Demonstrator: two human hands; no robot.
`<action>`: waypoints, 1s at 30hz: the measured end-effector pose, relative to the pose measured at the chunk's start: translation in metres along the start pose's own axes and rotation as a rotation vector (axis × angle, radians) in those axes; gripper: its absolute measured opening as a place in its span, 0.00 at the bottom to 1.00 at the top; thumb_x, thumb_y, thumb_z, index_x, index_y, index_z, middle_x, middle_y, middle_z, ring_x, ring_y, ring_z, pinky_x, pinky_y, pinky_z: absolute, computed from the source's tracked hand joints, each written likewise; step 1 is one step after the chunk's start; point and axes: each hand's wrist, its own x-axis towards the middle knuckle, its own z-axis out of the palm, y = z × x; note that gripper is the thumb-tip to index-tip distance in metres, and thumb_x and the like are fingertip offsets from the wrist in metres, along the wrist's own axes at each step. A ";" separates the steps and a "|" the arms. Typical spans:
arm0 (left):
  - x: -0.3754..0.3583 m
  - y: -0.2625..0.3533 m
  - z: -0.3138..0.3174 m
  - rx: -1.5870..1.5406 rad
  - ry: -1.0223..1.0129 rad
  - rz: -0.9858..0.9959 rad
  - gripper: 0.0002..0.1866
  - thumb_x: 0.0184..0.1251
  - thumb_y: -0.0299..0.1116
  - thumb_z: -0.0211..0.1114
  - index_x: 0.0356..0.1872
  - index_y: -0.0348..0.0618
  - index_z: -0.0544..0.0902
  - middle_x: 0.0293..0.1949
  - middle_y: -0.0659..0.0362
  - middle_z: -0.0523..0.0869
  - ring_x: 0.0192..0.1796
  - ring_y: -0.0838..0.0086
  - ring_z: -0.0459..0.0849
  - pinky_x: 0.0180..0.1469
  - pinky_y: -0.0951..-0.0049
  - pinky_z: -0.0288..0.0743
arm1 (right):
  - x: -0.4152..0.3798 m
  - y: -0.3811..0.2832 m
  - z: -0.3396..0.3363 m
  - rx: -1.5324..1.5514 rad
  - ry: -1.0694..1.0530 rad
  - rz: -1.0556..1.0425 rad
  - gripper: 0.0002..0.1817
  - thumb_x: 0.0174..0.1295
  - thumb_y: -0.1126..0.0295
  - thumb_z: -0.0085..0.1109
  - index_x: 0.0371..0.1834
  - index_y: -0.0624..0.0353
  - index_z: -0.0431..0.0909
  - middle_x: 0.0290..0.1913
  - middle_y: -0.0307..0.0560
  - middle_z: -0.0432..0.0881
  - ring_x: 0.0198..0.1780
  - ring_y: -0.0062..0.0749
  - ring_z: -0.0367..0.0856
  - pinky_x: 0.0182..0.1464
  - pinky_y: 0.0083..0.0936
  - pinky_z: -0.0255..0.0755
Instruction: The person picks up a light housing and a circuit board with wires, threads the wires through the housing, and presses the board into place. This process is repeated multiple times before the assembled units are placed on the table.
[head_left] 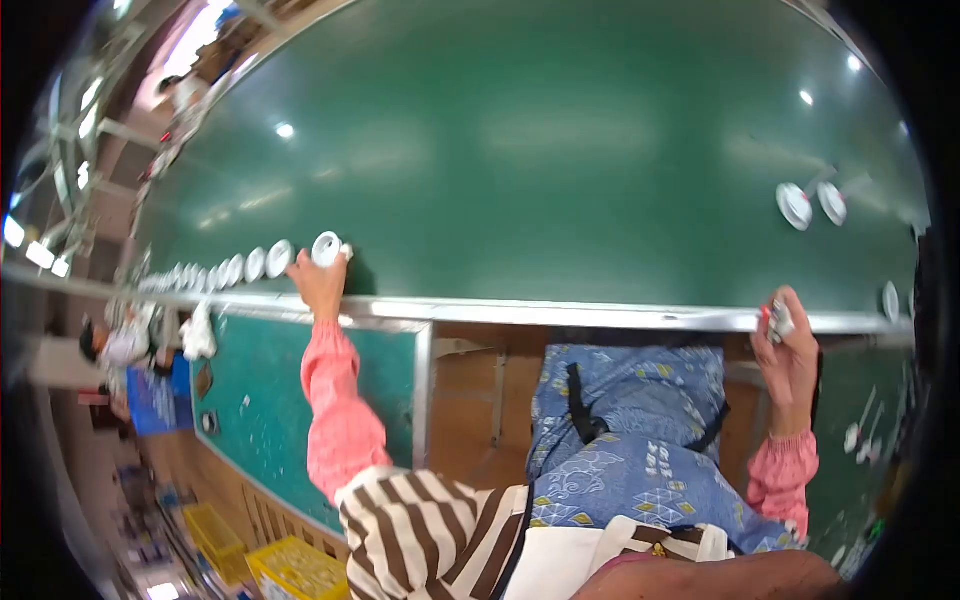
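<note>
Left grip [321,288]: thumb and fingers to either side, pinching a white dish-shaped piece [327,248] just above the near edge of a green desk [560,170]. Its hollow face showed, dark at the centre. A small white bit was visible at the fingertips, too blurred to name. Left of this grip ran a row of similar white pieces [256,263], the closest just beside the thumb, the others trailing away along the metal edging [540,312].

Right grip [790,350]: well apart from the left, at the same near edge, fingers curled and pressed onto a small red-and-white object [779,322]; exact kind could not be told. Beyond it were two white discs [795,207] with pale stems, close together. Another white disc [890,300] was to its right.

Nearer the body than the left grip, under the forearm: a lower green surface [378,390]. Between the grips, bodyward: a patterned blue apron [610,475].
</note>
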 end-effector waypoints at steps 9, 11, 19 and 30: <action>-0.114 0.173 -0.033 -0.516 -0.676 0.288 0.38 0.51 0.35 0.80 0.66 0.38 0.76 0.45 0.56 0.81 0.41 0.66 0.80 0.48 0.66 0.77 | 0.008 0.003 0.004 0.058 -0.198 0.007 0.12 0.69 0.73 0.62 0.50 0.65 0.72 0.36 0.49 0.81 0.23 0.27 0.75 0.22 0.16 0.62; -0.102 0.189 -0.025 -0.480 -0.594 0.386 0.40 0.50 0.34 0.80 0.68 0.39 0.75 0.48 0.56 0.81 0.43 0.66 0.79 0.49 0.67 0.77 | 0.006 -0.001 -0.003 0.085 -0.181 0.000 0.12 0.70 0.74 0.61 0.52 0.65 0.72 0.35 0.49 0.81 0.24 0.28 0.76 0.22 0.16 0.62; -0.098 0.290 0.046 -0.461 -0.474 0.662 0.42 0.46 0.43 0.81 0.66 0.41 0.76 0.59 0.50 0.78 0.62 0.53 0.74 0.64 0.54 0.69 | 0.000 -0.014 -0.001 0.140 -0.140 -0.110 0.14 0.69 0.74 0.62 0.54 0.65 0.72 0.38 0.47 0.80 0.27 0.30 0.77 0.23 0.17 0.63; -0.206 0.340 -0.039 -0.861 -0.755 0.981 0.42 0.42 0.28 0.78 0.66 0.41 0.74 0.54 0.51 0.78 0.58 0.57 0.80 0.63 0.64 0.74 | -0.003 -0.029 0.015 -0.189 -0.187 -0.276 0.16 0.67 0.70 0.65 0.51 0.65 0.72 0.38 0.45 0.81 0.27 0.20 0.79 0.23 0.12 0.61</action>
